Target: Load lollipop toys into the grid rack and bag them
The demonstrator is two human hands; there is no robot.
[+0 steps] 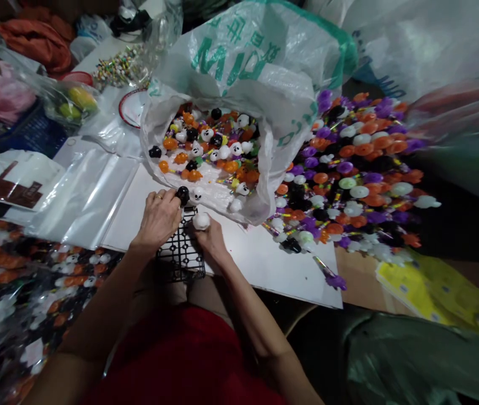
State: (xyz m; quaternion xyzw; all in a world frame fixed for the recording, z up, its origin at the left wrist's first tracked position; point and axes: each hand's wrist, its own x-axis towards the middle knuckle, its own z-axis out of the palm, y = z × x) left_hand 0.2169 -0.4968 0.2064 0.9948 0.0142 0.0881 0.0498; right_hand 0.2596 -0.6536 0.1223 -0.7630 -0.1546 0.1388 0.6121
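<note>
My left hand (161,218) is closed round a black figure (183,195) at the far end of a black wire rack (180,253). On the rack's right side, my right hand (213,239) grips a white figure (201,221), its fingers partly hidden. Just beyond both hands, a white plastic bag (287,107) with green print lies open, holding small orange, black and white figures. A white skull-faced figure (197,194) sits at the bag's near edge, beside the black one.
Purple, orange and white figures on sticks (361,169) are heaped at the right. Flat clear bags (83,191) lie left, above packed figures (53,281). A blue basket (32,135) stands at the upper left, and yellow packets (437,292) lie at the right.
</note>
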